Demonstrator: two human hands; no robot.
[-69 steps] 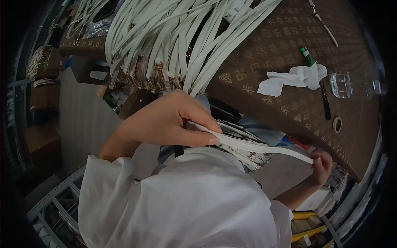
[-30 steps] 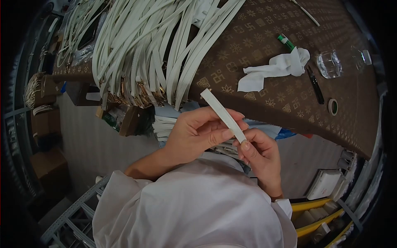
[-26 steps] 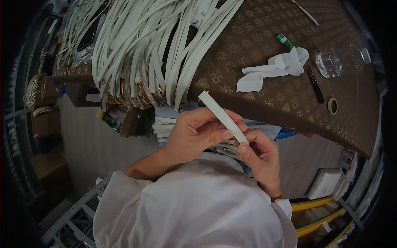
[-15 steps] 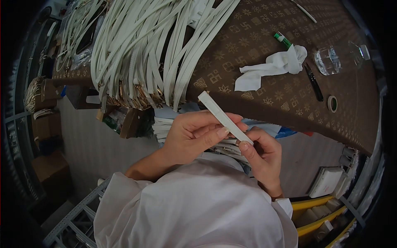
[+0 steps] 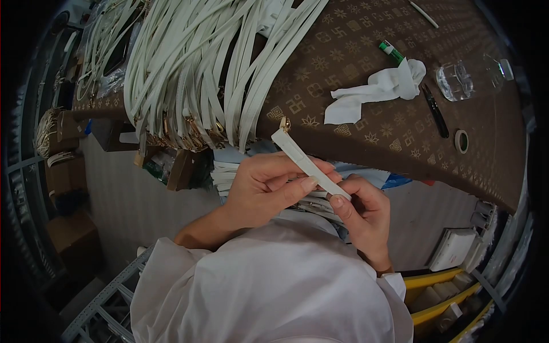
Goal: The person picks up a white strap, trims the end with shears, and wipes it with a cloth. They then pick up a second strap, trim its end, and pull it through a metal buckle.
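Observation:
A white strap [image 5: 306,163] with a gold-coloured metal clasp at its upper end is held between my two hands, above my lap. My left hand [image 5: 266,186] pinches it near the middle between thumb and fingers. At the lower right end, my right hand [image 5: 365,214] grips it with the thumb on top. Many similar white straps [image 5: 194,68] hang over the table edge ahead, their gold-coloured metal ends dangling. Below my hands lie more white strips [image 5: 226,177], partly hidden by my hands and shirt.
On the brown patterned table [image 5: 343,143] lie a white cloth [image 5: 377,88], a green glue stick [image 5: 391,51], a black utility knife [image 5: 436,111], a tape roll [image 5: 461,141] and a clear plastic bottle [image 5: 457,81]. Yellow bins [image 5: 434,280] stand low at right; cardboard boxes [image 5: 71,237] at left.
The strap's upper end has tipped slightly, and its gold-coloured clasp now shows more, standing up from the end. Both hands keep their grip in nearly the same place.

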